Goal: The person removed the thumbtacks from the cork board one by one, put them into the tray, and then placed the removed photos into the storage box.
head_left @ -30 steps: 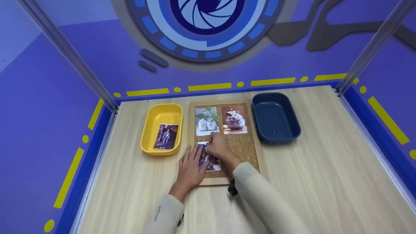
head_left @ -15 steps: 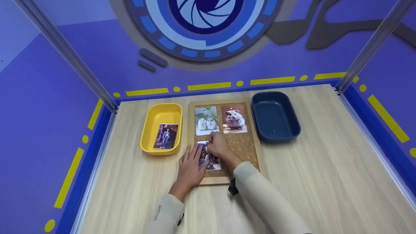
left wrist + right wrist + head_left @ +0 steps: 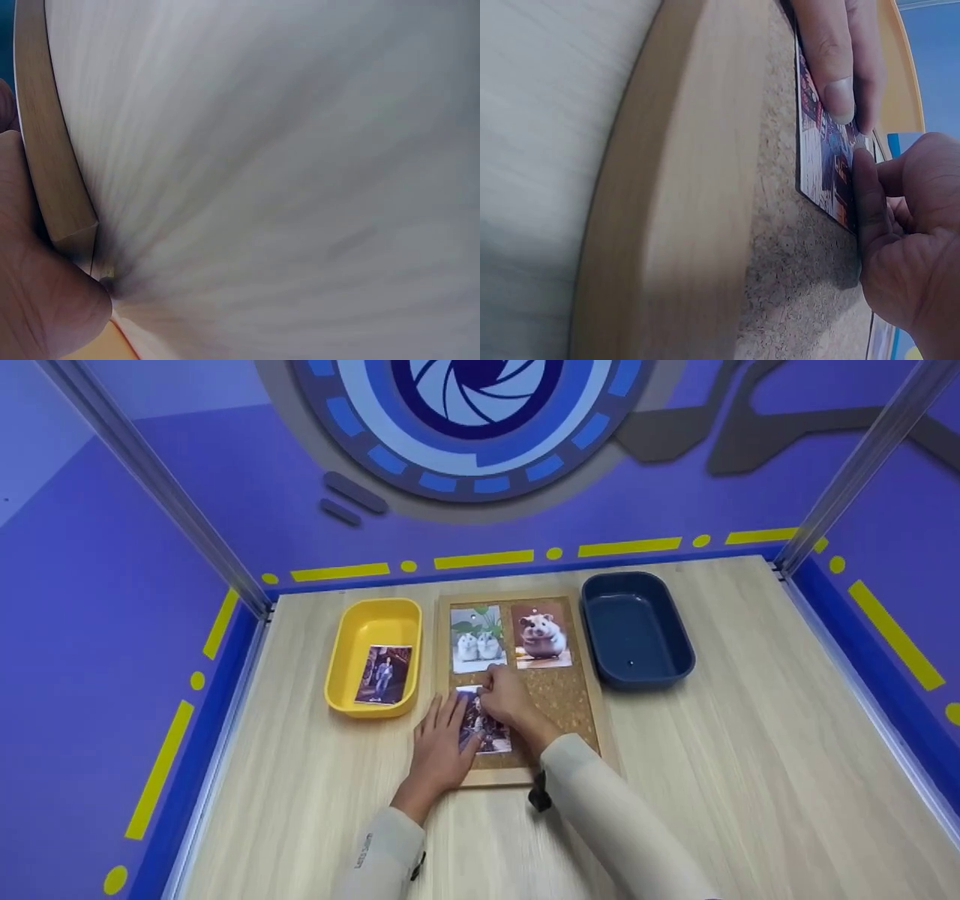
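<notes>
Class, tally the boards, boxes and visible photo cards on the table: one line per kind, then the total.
Cork board: 1
Boxes: 2 (yellow box, dark blue box)
Photo cards: 4 (hamster-pair card, single-hamster card, lower card on the board, card in the yellow box)
Total: 7

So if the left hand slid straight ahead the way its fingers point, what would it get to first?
The left hand would probably reach the picture of two hamsters first, just ahead on the cork board, though it might brush the right hand close beside it.
</notes>
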Action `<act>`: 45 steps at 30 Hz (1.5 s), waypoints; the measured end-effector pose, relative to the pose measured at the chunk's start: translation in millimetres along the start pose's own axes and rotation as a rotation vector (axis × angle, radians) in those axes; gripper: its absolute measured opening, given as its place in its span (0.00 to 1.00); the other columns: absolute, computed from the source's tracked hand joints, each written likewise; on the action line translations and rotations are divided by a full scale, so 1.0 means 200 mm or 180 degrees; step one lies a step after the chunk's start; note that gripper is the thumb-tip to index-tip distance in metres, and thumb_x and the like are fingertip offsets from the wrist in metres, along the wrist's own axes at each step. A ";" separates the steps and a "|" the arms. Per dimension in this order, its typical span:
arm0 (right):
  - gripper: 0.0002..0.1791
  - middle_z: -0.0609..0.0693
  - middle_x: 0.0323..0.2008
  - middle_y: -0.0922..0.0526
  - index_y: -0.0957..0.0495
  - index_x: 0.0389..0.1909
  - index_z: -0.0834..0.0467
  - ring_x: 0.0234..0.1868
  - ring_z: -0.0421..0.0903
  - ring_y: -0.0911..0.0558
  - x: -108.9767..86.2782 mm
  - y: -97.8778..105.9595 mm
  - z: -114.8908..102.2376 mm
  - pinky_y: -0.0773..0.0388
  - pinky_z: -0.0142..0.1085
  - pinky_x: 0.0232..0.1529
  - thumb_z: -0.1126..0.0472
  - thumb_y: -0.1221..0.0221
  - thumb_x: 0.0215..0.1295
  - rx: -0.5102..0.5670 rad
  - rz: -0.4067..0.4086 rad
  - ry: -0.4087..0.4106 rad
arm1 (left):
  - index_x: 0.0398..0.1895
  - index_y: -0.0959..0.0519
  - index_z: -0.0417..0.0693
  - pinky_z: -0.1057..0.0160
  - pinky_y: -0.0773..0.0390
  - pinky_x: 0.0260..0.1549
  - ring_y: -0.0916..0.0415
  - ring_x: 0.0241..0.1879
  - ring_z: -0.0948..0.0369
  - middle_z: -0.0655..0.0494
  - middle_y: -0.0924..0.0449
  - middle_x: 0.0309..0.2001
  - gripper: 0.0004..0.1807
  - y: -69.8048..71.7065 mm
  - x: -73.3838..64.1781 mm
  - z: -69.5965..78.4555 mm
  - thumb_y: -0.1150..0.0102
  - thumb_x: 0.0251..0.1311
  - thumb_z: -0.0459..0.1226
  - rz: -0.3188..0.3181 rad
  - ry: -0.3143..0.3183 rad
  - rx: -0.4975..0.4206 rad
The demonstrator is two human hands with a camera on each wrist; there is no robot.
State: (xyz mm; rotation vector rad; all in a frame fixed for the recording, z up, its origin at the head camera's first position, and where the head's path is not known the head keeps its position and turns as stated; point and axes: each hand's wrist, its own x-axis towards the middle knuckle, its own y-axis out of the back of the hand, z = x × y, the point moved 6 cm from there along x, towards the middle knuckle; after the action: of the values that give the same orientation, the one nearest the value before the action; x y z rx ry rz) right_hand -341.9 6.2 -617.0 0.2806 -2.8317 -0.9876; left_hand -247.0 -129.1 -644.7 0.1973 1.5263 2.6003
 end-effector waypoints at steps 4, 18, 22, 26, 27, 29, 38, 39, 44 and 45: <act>0.04 0.44 0.21 0.31 0.22 0.28 0.67 0.25 0.44 0.30 0.00 0.00 0.01 0.35 0.32 0.26 0.71 0.38 0.61 0.0033 0.0030 -0.0012 | 0.85 0.39 0.49 0.30 0.39 0.76 0.54 0.87 0.41 0.48 0.46 0.87 0.39 0.00 0.00 0.01 0.46 0.76 0.53 0.0053 -0.0044 -0.0016; 0.06 0.44 0.22 0.31 0.23 0.28 0.64 0.26 0.43 0.29 -0.01 -0.02 0.02 0.33 0.32 0.28 0.70 0.38 0.65 0.0208 -0.0038 -0.0122 | 0.86 0.42 0.52 0.31 0.43 0.79 0.57 0.88 0.43 0.52 0.49 0.88 0.40 -0.02 0.00 -0.04 0.48 0.77 0.56 -0.0030 0.0020 -0.0040; 0.07 0.44 0.22 0.30 0.24 0.29 0.63 0.23 0.41 0.27 0.00 -0.03 0.03 0.31 0.30 0.25 0.69 0.38 0.68 0.0438 -0.0140 -0.0248 | 0.85 0.40 0.50 0.30 0.41 0.77 0.56 0.87 0.41 0.49 0.47 0.87 0.39 0.01 -0.01 -0.02 0.48 0.77 0.54 -0.0012 -0.0016 -0.0001; 0.07 0.44 0.21 0.29 0.26 0.30 0.65 0.20 0.39 0.25 -0.02 -0.02 0.05 0.27 0.28 0.21 0.72 0.41 0.70 0.0842 -0.0273 -0.0371 | 0.84 0.39 0.48 0.29 0.39 0.75 0.54 0.87 0.40 0.48 0.46 0.87 0.39 0.01 0.00 -0.01 0.48 0.77 0.54 0.0037 -0.0058 0.0017; 0.07 0.44 0.21 0.29 0.26 0.31 0.66 0.20 0.39 0.24 -0.03 -0.01 0.05 0.26 0.27 0.21 0.73 0.41 0.70 0.0922 -0.0307 -0.0405 | 0.84 0.39 0.48 0.29 0.39 0.75 0.54 0.87 0.40 0.48 0.46 0.87 0.39 0.00 0.00 -0.01 0.48 0.77 0.54 0.0035 -0.0054 0.0015; 0.06 0.44 0.21 0.29 0.26 0.31 0.67 0.20 0.40 0.24 -0.04 0.01 0.04 0.25 0.27 0.21 0.74 0.42 0.69 0.0999 -0.0346 -0.0437 | 0.85 0.39 0.49 0.29 0.39 0.75 0.54 0.87 0.40 0.48 0.46 0.87 0.39 0.00 0.00 -0.01 0.48 0.77 0.55 0.0030 -0.0043 0.0020; 0.08 0.46 0.25 0.27 0.26 0.32 0.62 0.27 0.41 0.25 -0.11 0.15 -0.04 0.27 0.30 0.26 0.70 0.39 0.72 0.0691 -0.0446 -0.0195 | 0.86 0.41 0.52 0.31 0.41 0.78 0.57 0.88 0.42 0.51 0.48 0.88 0.40 0.00 0.00 -0.01 0.50 0.78 0.58 0.0002 0.0012 0.0031; 0.07 0.46 0.26 0.27 0.26 0.32 0.62 0.27 0.42 0.25 -0.12 0.18 -0.05 0.27 0.30 0.27 0.70 0.39 0.72 0.0650 -0.0417 -0.0130 | 0.86 0.41 0.52 0.31 0.41 0.78 0.56 0.88 0.42 0.51 0.48 0.88 0.40 0.00 0.00 -0.01 0.49 0.78 0.58 0.0016 0.0013 0.0038; 0.06 0.47 0.27 0.26 0.24 0.32 0.62 0.29 0.42 0.27 -0.16 0.29 -0.07 0.30 0.31 0.30 0.71 0.39 0.70 0.0240 -0.0256 0.0262 | 0.85 0.40 0.51 0.30 0.41 0.77 0.56 0.87 0.41 0.49 0.47 0.87 0.40 -0.01 0.00 -0.01 0.48 0.77 0.58 0.0030 0.0020 0.0004; 0.06 0.47 0.27 0.26 0.24 0.32 0.62 0.29 0.41 0.27 -0.17 0.31 -0.06 0.30 0.31 0.29 0.71 0.39 0.70 0.0171 -0.0252 0.0305 | 0.85 0.40 0.51 0.30 0.42 0.77 0.56 0.87 0.41 0.49 0.48 0.88 0.40 -0.01 0.00 -0.01 0.49 0.77 0.58 0.0010 0.0021 -0.0004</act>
State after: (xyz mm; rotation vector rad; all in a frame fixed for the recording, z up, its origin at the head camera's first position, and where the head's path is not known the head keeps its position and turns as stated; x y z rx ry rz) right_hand -315.3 53.0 -570.8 0.4370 -2.7825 -0.8879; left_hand -247.1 -129.1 -647.2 0.1913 1.5277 2.6069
